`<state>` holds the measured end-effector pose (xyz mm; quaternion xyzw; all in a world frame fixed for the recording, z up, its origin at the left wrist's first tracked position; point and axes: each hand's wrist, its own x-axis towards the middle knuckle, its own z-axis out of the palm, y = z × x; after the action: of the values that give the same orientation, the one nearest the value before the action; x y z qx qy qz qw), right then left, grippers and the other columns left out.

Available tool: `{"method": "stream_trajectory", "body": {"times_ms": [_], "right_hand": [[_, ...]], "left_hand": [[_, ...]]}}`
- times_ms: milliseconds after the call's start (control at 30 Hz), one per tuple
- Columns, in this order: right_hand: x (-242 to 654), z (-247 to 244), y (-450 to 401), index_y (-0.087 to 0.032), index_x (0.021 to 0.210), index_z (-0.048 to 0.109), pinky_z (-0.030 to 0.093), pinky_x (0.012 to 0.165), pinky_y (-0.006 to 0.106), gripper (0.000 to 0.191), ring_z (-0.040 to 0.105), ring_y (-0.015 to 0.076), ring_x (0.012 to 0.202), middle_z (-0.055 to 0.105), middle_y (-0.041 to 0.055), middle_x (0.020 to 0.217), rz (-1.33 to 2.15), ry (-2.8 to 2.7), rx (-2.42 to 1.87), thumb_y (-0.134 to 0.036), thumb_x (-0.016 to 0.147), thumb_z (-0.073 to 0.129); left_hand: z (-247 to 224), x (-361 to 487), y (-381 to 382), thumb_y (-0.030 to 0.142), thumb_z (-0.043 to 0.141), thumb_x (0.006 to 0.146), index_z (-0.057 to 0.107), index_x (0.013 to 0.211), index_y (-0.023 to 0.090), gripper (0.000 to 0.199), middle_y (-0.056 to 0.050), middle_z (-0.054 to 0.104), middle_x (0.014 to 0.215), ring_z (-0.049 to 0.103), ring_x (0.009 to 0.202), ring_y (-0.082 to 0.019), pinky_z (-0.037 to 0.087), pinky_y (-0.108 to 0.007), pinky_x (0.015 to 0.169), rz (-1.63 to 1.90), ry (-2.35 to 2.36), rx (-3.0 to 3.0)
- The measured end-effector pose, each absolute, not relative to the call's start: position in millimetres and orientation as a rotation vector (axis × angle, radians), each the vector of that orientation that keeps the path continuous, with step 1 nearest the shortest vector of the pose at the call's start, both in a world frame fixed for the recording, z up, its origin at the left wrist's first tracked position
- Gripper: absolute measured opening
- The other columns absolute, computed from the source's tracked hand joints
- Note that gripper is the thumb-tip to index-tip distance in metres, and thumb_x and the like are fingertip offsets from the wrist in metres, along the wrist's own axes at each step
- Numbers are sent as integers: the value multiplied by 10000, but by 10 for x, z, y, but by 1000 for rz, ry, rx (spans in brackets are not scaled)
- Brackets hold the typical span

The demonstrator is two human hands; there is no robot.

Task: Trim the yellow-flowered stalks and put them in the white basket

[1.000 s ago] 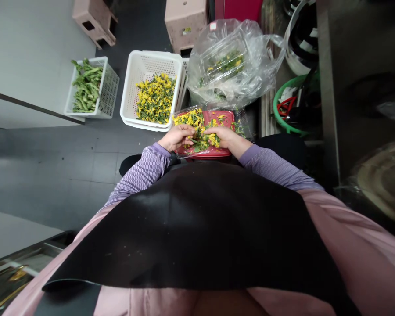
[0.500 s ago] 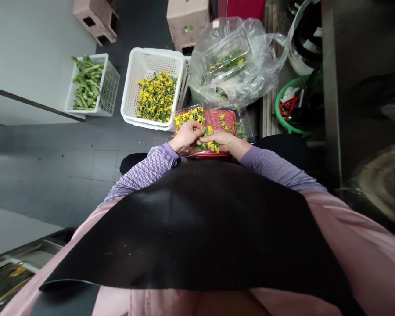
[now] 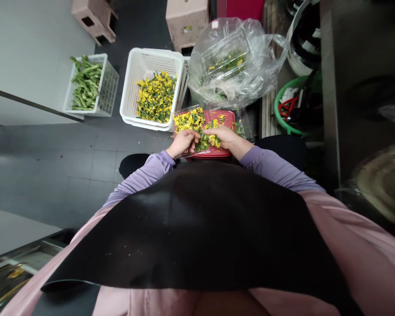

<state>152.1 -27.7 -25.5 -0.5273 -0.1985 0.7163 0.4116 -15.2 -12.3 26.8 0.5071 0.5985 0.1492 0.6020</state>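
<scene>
Yellow flowers with green stems [image 3: 189, 117] fill the left part of a clear plastic box that lies over a red tray [image 3: 229, 116]. At the box's near side, my left hand [image 3: 184, 142] has its fingers curled together over the flowers; what they pinch, if anything, is too small to make out. My right hand [image 3: 222, 135] is wrapped round a small bunch of yellow flowers [image 3: 213, 139] above the middle of the tray. Loose flowers and green bits lie on the tray's right part.
A white basket [image 3: 127, 87] of yellow flowers stands beyond the tray on the left, and another basket [image 3: 109, 94] holds green stalks. Behind the tray lies a clear plastic bag [image 3: 263, 66]. A green basket [image 3: 277, 103] with tools is at right, near stools [image 3: 187, 22].
My left hand has moved left and nearer to me, away from my right hand. My right hand's thumb has shifted up a little, and more of the flower bunch shows.
</scene>
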Motion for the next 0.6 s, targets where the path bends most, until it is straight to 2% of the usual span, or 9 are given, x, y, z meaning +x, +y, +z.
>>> {"method": "stream_trajectory", "body": {"times_ms": [133,233,300,367,433,600], "right_hand": [[1494,-294,-288,-158,816,721,592,871,360,187,718,185,779,749,20,749,1736,-525,-1320,-101,691,849],[1462,-290,-332,-161,823,708,599,838,345,190,710,179,747,742,13,737,1753,-468,-1317,-70,705,826],[1461,-266,-356,-164,817,695,603,775,335,157,681,171,674,719,10,698,1818,-404,-1336,-72,743,799],[1498,-230,-353,-166,829,684,600,700,325,122,643,160,602,693,7,662,1882,-335,-1373,-96,791,776],[1585,-195,-315,-164,848,673,585,625,303,85,599,142,540,675,7,644,1911,-266,-1381,-115,843,742],[1875,-194,-211,-177,824,627,515,492,241,131,550,113,475,645,2,612,1814,-178,-1337,-183,953,650]], "left_hand": [[189,-189,-268,132,496,981,611,790,158,224,51,548,558,484,400,-60,417,-195,433,218,1269,1267],[104,-222,-284,146,491,980,611,761,165,251,67,494,486,466,400,-75,408,-205,465,213,1241,1487],[58,-266,-270,134,510,953,663,789,154,225,39,595,556,567,512,-97,476,-218,570,205,1163,1742],[18,-313,-251,133,536,931,722,840,151,208,-8,732,746,680,720,-129,533,-237,735,154,1043,2014],[-25,-351,-228,168,538,951,762,892,158,232,-55,786,916,722,884,-168,542,-265,851,54,1022,2207],[-164,-406,-173,330,457,1048,796,856,119,444,-158,760,925,738,921,-242,555,-325,880,-256,1329,2303]]}}
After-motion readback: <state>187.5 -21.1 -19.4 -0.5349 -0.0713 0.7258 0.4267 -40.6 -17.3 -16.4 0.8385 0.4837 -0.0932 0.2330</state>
